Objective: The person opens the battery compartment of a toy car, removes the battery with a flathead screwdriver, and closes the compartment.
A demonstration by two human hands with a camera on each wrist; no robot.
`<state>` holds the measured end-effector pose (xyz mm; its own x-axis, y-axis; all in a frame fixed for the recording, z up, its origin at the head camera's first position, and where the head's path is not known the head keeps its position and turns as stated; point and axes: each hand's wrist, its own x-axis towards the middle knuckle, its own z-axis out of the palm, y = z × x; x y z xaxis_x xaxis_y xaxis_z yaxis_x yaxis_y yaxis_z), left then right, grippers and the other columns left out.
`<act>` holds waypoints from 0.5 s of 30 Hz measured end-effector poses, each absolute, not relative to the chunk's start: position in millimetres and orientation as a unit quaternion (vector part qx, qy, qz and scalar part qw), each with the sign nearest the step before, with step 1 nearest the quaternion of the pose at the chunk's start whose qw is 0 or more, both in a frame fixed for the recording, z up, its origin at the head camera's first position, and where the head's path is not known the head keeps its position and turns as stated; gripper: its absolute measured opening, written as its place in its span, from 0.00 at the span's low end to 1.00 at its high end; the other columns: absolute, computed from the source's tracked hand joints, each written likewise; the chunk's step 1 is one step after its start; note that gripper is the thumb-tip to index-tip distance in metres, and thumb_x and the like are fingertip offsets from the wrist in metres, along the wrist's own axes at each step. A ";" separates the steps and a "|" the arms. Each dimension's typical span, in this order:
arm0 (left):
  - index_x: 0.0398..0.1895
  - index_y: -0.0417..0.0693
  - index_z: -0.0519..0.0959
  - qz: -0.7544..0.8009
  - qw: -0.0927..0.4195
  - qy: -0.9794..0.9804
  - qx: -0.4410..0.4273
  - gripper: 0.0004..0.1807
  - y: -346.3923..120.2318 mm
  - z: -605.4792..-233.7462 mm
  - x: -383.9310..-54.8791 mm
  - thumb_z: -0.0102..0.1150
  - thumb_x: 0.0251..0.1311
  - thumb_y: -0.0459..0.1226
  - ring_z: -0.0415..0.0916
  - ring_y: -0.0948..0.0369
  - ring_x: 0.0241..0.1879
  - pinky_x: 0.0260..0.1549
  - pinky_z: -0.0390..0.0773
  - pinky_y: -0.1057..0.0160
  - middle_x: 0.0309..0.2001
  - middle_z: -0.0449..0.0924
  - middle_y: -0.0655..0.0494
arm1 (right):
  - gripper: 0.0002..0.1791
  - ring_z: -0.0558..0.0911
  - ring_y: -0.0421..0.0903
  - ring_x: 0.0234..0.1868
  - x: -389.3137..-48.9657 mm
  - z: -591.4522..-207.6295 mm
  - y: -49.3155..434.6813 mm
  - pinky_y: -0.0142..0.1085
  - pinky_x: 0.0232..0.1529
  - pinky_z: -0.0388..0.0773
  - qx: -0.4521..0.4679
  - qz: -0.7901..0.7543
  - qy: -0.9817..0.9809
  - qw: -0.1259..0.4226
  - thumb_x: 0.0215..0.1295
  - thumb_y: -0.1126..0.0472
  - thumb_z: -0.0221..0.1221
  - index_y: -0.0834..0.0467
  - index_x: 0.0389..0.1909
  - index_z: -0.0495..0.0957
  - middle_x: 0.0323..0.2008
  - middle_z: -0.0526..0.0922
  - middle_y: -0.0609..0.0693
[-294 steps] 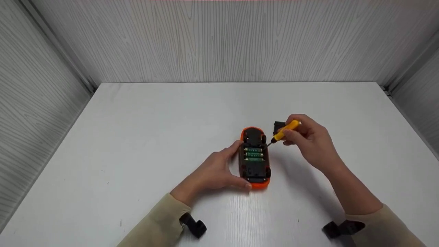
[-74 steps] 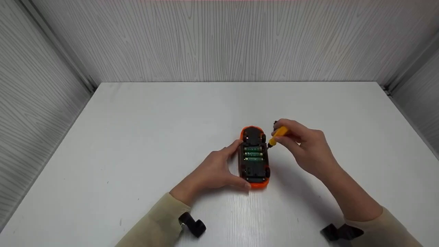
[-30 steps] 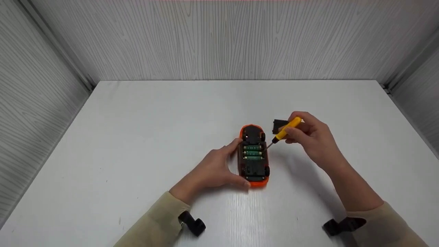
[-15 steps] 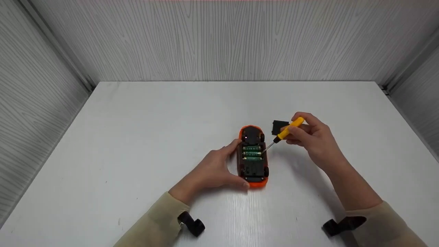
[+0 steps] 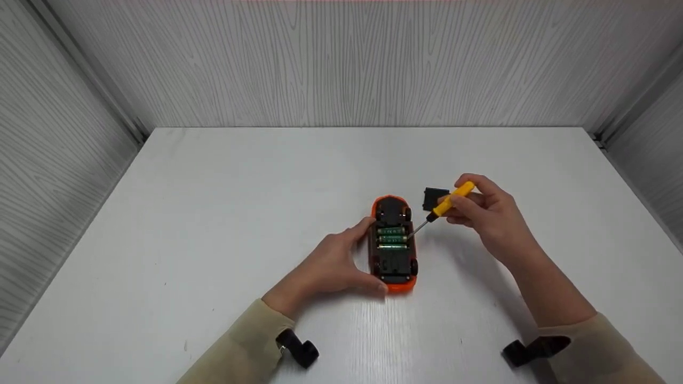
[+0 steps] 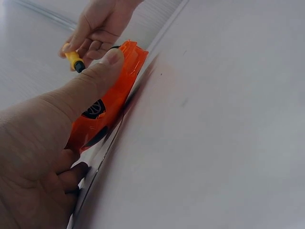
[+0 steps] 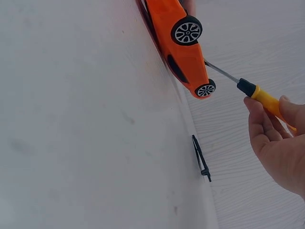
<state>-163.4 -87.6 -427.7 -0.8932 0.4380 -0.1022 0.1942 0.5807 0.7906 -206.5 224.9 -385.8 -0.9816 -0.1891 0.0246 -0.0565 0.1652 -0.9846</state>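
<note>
An orange toy car (image 5: 401, 288) lies upside down on the table, wheels up, its black underside facing me. Three green batteries (image 5: 392, 239) sit side by side in the open battery compartment. My left hand (image 5: 333, 264) grips the car from the left, thumb at the near end and fingers along the far left side. My right hand (image 5: 488, 213) pinches a yellow-handled screwdriver (image 7: 267, 101), which slants down leftward. Its tip is at the right end of the middle battery. A black battery cover (image 5: 435, 199) lies just beyond the right fingers, partly hidden by them in the head view.
The white table (image 5: 256, 176) is bounded by a back panel (image 5: 341, 64) and side panels with wood-grain patterns. Black wrist cameras (image 5: 297, 349) are strapped over both beige sleeves (image 5: 240, 346).
Since 2.5 seconds ago, my right hand has moved up and right, and the screwdriver tip has gone from the compartment's right edge to the middle battery's end. The left hand keeps its hold.
</note>
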 end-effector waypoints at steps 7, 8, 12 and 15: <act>0.87 0.64 0.52 0.419 0.145 0.878 0.178 0.74 -87.0 -427.8 -164.2 0.89 0.37 0.58 0.58 0.64 0.78 0.75 0.62 0.58 0.81 0.61 0.60 | 0.15 0.88 0.52 0.50 -205.9 -384.6 225.5 0.39 0.53 0.85 -0.074 -0.646 0.757 0.054 0.79 0.56 0.61 0.54 0.61 0.75 0.53 0.85 0.59; 0.87 0.63 0.52 0.419 0.145 0.879 0.178 0.74 -87.0 -427.6 -164.1 0.89 0.37 0.58 0.58 0.64 0.78 0.75 0.62 0.58 0.81 0.61 0.60 | 0.14 0.88 0.52 0.50 -206.0 -384.7 225.5 0.39 0.53 0.85 -0.073 -0.648 0.756 0.055 0.79 0.57 0.61 0.54 0.60 0.75 0.53 0.85 0.59; 0.87 0.63 0.52 0.418 0.146 0.879 0.175 0.73 -86.8 -427.9 -163.8 0.89 0.37 0.58 0.57 0.64 0.78 0.75 0.61 0.58 0.81 0.60 0.60 | 0.14 0.88 0.53 0.50 -206.5 -385.4 225.0 0.39 0.53 0.85 -0.071 -0.649 0.755 0.055 0.80 0.58 0.61 0.54 0.60 0.75 0.53 0.86 0.59; 0.87 0.62 0.52 0.419 0.144 0.879 0.177 0.73 -87.2 -427.8 -163.4 0.89 0.37 0.58 0.58 0.65 0.78 0.75 0.61 0.59 0.81 0.60 0.61 | 0.14 0.88 0.53 0.50 -206.7 -385.6 224.6 0.39 0.53 0.86 -0.074 -0.646 0.758 0.053 0.80 0.58 0.61 0.54 0.60 0.75 0.53 0.86 0.59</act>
<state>-163.4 -87.2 -427.8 -0.8961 0.4312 -0.1056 0.1898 0.5872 0.7869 -206.7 224.6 -385.6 -0.9836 -0.1797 0.0149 -0.0431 0.1544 -0.9871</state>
